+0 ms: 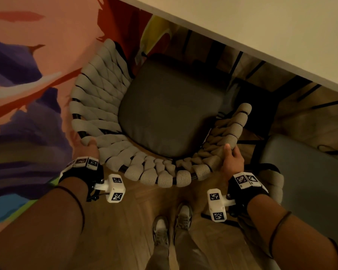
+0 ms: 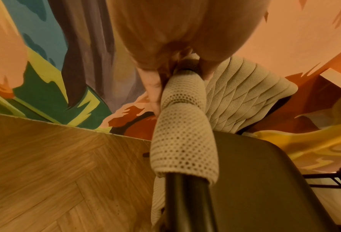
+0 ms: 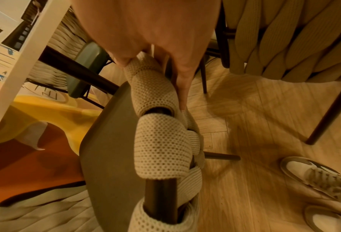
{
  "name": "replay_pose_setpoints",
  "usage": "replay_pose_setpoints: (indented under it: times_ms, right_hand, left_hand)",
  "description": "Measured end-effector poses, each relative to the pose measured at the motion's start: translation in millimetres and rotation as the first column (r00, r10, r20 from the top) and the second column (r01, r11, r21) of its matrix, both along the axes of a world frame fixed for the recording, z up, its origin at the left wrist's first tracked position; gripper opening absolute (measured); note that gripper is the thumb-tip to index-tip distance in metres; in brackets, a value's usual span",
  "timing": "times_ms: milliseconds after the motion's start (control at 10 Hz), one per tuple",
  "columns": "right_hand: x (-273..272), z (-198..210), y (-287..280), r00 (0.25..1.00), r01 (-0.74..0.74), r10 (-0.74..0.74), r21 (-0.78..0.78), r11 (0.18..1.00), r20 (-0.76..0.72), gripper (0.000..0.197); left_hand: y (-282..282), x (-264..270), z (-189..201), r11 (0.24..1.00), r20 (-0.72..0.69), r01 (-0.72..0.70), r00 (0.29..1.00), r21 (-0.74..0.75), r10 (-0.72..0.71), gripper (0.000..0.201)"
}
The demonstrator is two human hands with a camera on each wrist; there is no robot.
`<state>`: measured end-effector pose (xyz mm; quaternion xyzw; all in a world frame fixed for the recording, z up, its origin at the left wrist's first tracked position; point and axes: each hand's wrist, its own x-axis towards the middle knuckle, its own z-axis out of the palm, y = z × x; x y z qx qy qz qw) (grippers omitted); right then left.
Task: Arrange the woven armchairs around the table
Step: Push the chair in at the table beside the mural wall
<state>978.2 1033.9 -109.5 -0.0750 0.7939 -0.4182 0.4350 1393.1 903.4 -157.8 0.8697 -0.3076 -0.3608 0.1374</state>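
Note:
A woven armchair [image 1: 109, 106] with beige knitted straps and a grey seat cushion [image 1: 172, 108] stands in front of me, its front tucked toward the white table [image 1: 261, 36]. My left hand [image 1: 88, 147] grips the left side of its curved top rail; in the left wrist view the fingers [image 2: 153, 91] curl round the wrapped rail [image 2: 183, 135]. My right hand [image 1: 231, 158] grips the right side of the rail, thumb on top; in the right wrist view the fingers [image 3: 183, 81] wrap the strapped rail [image 3: 161, 147].
A second woven armchair [image 1: 300, 172] stands close on the right, its back [image 3: 284, 44] beside my right hand. Another chair [image 3: 70, 51] sits beyond the table. A colourful rug [image 1: 23, 94] lies left, wooden floor [image 1: 137, 221] under my shoes [image 1: 172, 225].

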Motion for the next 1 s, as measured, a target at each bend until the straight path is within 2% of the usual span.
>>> replay_pose_setpoints:
  times_ms: [100, 200, 300, 400, 500, 600, 700, 800, 900, 1000]
  right_hand:
    - [0.3, -1.4, -0.4, 1.000, 0.000, 0.000, 0.011, 1.000, -0.009, 0.046]
    - [1.4, -1.6, -0.8, 1.000, 0.012, -0.012, 0.023, 1.000, -0.013, 0.048]
    - [1.2, -4.1, -0.2, 1.000, 0.003, -0.002, 0.024, 1.000, -0.025, 0.048]
    - [1.2, -1.3, -1.4, 1.000, 0.000, 0.001, 0.028, 1.000, -0.027, 0.047]
    - [-2.6, -0.1, -4.1, 1.000, -0.002, 0.001, 0.036, 0.999, 0.013, 0.048]
    - [-2.0, 4.3, 4.4, 0.998, -0.022, 0.018, 0.075, 0.997, 0.058, 0.053]
    - [5.7, 23.1, 25.5, 0.996, -0.073, 0.069, 0.094, 0.993, 0.050, 0.057]
    - [12.3, 38.4, 54.5, 0.985, -0.130, 0.123, 0.058, 0.990, 0.119, 0.048]
    - [10.1, 57.0, 97.9, 0.962, -0.249, 0.241, 0.046, 0.967, 0.129, 0.031]
    - [-3.1, 75.5, 143.9, 0.962, -0.246, 0.238, 0.050, 0.968, 0.132, 0.026]
  left_hand:
    - [2.6, -16.0, 23.5, 0.997, 0.047, 0.037, 0.998, 0.073, -0.040, 0.065]
    - [7.4, -30.5, 41.0, 0.999, 0.005, -0.032, 0.999, 0.041, 0.032, 0.068]
    - [7.0, -27.6, 36.4, 0.997, -0.012, -0.067, 0.998, 0.038, 0.067, 0.068]
    - [3.3, -14.8, 17.7, 0.998, -0.046, -0.068, 0.997, 0.020, 0.068, 0.076]
    - [-5.4, 32.2, -46.1, 0.999, -0.055, -0.015, 0.998, 0.029, 0.017, 0.088]
    - [10.9, 15.9, -21.4, 0.998, -0.014, 0.015, 1.000, 0.060, -0.014, 0.087]
    - [41.3, -15.9, 19.3, 0.994, 0.030, 0.105, 0.994, 0.026, -0.106, 0.043]
    - [76.0, -45.2, 48.2, 0.999, -0.199, -0.021, 0.980, 0.024, 0.025, 0.026]
    - [118.1, -88.5, 85.3, 0.997, -0.426, -0.046, 0.902, 0.062, 0.068, 0.023]
    - [167.9, -135.7, 106.6, 0.992, -0.512, 0.091, 0.858, 0.092, -0.031, 0.018]
